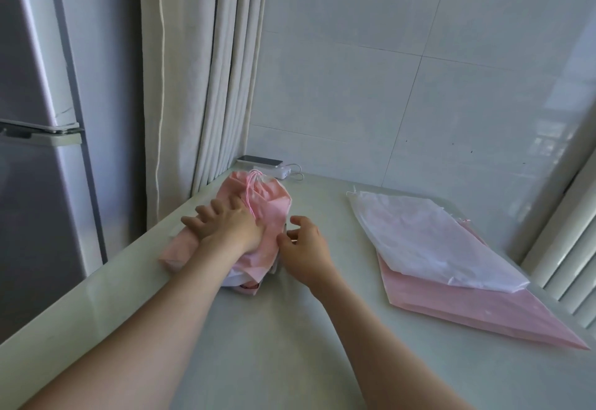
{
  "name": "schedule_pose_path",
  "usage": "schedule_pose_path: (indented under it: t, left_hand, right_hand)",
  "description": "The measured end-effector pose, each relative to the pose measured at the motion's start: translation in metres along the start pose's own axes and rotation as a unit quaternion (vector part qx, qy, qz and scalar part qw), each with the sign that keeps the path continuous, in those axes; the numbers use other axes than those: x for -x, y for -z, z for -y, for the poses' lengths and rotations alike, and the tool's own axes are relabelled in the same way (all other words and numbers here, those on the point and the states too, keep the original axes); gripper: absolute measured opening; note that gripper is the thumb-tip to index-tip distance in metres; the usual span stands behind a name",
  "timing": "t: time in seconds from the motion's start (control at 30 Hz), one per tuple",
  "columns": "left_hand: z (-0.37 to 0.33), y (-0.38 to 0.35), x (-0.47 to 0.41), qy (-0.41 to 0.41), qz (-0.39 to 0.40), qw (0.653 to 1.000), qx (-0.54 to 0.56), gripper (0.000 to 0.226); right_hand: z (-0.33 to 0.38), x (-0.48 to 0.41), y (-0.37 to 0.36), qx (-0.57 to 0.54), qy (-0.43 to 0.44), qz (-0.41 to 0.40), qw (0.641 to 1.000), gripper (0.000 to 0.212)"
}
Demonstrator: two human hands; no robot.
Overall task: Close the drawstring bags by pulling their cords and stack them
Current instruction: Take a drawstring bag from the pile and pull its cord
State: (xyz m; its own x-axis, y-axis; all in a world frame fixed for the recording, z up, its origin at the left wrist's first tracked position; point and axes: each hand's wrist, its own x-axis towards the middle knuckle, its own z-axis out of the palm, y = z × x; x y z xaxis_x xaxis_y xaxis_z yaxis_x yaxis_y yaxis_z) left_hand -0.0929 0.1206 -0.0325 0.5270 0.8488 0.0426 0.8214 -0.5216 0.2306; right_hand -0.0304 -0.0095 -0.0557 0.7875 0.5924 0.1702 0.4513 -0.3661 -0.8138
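A pile of gathered pink drawstring bags (271, 213) lies on the far left part of the table (258, 338), close to its left edge. The top bag's mouth is cinched at the far end, and its pink cord (249, 198) trails back over the fabric towards the person. The pile looks plump, with white and pink layers showing at its near end. What is inside cannot be told.

The left hand (222, 224) lies flat on the pile with its fingers spread and straight, pressing down on the fabric. The right hand (306, 245) sits just beside the pile's right edge with its fingers loosely curled and the thumb towards the bags. Whether it pinches a fold or only touches the edge cannot be told.

Well apart, on the right of the table, lie flat unclosed bags: a white bag (429, 235) on top of a pink bag (477, 316), whose near corner sticks out towards the right.

The table is pale and smooth. At its far left corner a phone (259, 161) rests on a small white charger box (284, 172) with a thin white cable. A pale pleated curtain (206, 71) hangs behind the left edge, and a grey fridge (38, 119) stands further left. The far wall (419, 55) is faced with large white tiles. A white slatted panel (567, 258) runs along the right side.
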Motion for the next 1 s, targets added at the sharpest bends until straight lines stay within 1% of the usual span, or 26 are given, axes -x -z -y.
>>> schedule_pose_path:
  t: [0.13,0.23,0.3,0.33,0.4,0.47,0.53,0.6,0.67,0.73,0.77,0.83,0.9,0.97,1.0]
  left_hand:
    - [-0.007,0.0,0.002,-0.032,-0.088,0.995,0.023,0.074]
    - [-0.013,0.001,0.008,-0.046,-0.159,0.986,0.03,0.084]
    - [-0.02,0.003,0.011,-0.056,-0.201,0.978,0.021,0.093]
    - [-0.024,0.007,0.013,-0.065,-0.223,0.972,0.02,0.093]
    - [-0.036,0.013,0.018,-0.113,-0.262,0.958,0.032,0.082]
    - [-0.045,0.019,0.022,-0.194,-0.282,0.937,0.075,0.065]
    - [-0.059,0.021,0.027,-0.276,-0.293,0.909,0.11,0.046]
    - [-0.074,0.016,0.03,-0.331,-0.261,0.896,0.14,0.031]
    - [-0.09,0.007,0.034,-0.359,-0.186,0.897,0.176,0.021]
    - [-0.103,-0.003,0.038,-0.361,-0.104,0.905,0.198,0.019]
    - [-0.111,-0.009,0.04,-0.355,-0.073,0.909,0.204,0.018]
    - [-0.12,-0.02,0.042,-0.336,-0.038,0.914,0.223,0.016]
    - [-0.126,-0.031,0.044,-0.323,-0.029,0.916,0.236,0.016]
    - [-0.128,-0.04,0.044,-0.323,-0.026,0.917,0.234,0.017]
    - [-0.127,-0.043,0.044,-0.325,-0.023,0.916,0.234,0.016]
  right_hand:
    - [-0.006,-0.002,0.004,-0.005,0.024,-0.032,0.999,0.042]
    - [-0.006,-0.004,0.012,0.0,0.036,-0.054,0.998,0.031]
    - [-0.004,-0.006,0.019,0.007,0.038,-0.065,0.997,0.028]
    - [-0.002,-0.007,0.023,0.015,0.04,-0.07,0.997,0.028]
    - [-0.002,-0.009,0.034,0.042,0.047,-0.077,0.995,0.031]
    - [-0.003,-0.011,0.044,0.09,0.054,-0.082,0.991,0.034]
    - [-0.012,-0.012,0.062,0.159,0.042,-0.086,0.983,0.036]
    - [-0.029,-0.013,0.085,0.244,0.035,-0.1,0.964,0.035]
    - [-0.047,-0.013,0.108,0.332,0.033,-0.113,0.936,0.029]
    - [-0.059,-0.011,0.126,0.414,0.025,-0.12,0.902,0.012]
    - [-0.065,-0.008,0.133,0.436,0.015,-0.12,0.892,0.004]
    - [-0.073,-0.004,0.139,0.451,-0.007,-0.112,0.886,0.018]
    - [-0.081,-0.003,0.143,0.445,-0.02,-0.112,0.888,0.022]
    - [-0.085,-0.005,0.145,0.425,-0.03,-0.128,0.895,0.026]
    - [-0.085,-0.006,0.146,0.408,-0.035,-0.139,0.902,0.024]
